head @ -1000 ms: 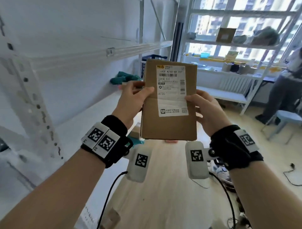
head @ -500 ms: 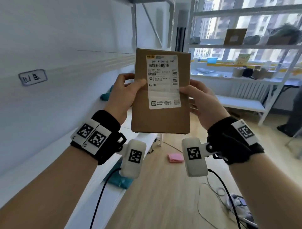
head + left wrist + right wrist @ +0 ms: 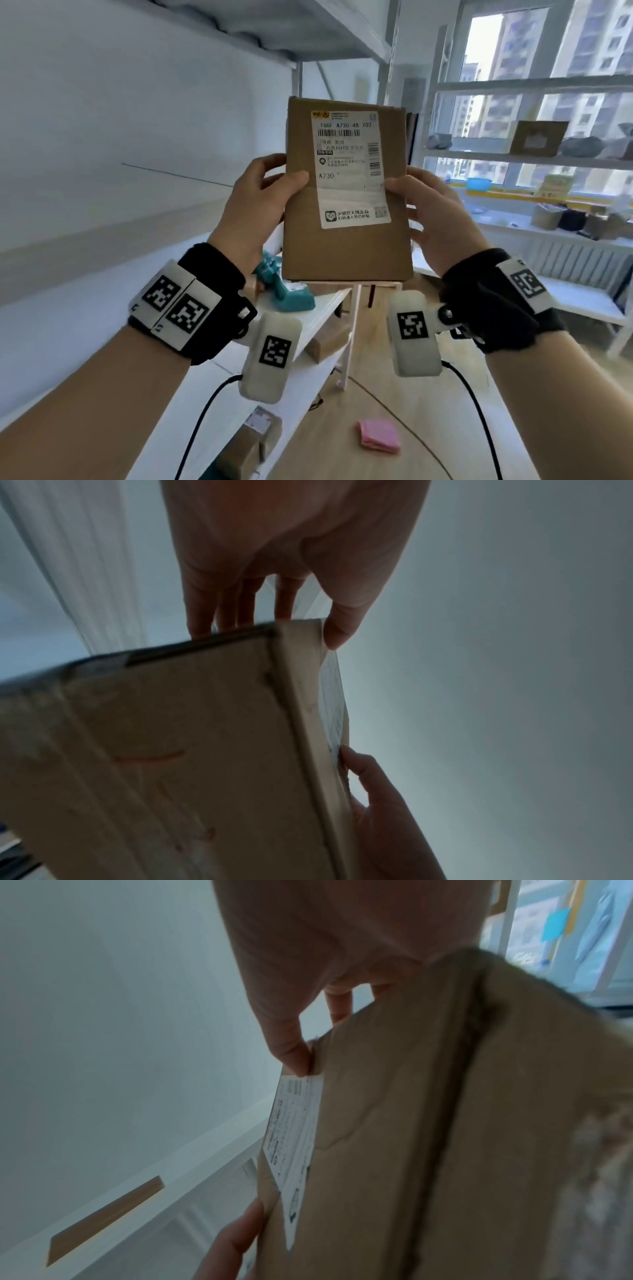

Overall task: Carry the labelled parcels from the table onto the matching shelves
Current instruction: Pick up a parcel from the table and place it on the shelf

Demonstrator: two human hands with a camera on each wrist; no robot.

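A flat brown cardboard parcel (image 3: 346, 246) stands upright in front of me, its white shipping label (image 3: 349, 171) reading A730 facing me. My left hand (image 3: 260, 202) grips its left edge, thumb on the front and fingers behind. My right hand (image 3: 435, 219) grips the right edge the same way, thumb on the label. The left wrist view shows the parcel (image 3: 171, 750) from below, with the left hand (image 3: 274, 588) at its far edge. In the right wrist view the right hand's thumb (image 3: 291, 1053) pinches the parcel (image 3: 394, 1137) at the label's corner.
White shelving (image 3: 85, 274) runs along my left, with a teal bag (image 3: 284, 291) and brown boxes (image 3: 329, 339) on lower boards. A pink item (image 3: 378, 442) lies on the wooden floor. More shelves (image 3: 534, 161) with parcels stand by the window at right.
Both hands have kept their grip on the parcel. My view has turned and moved along the left shelving, and the parcel sits slightly higher and further right in view.
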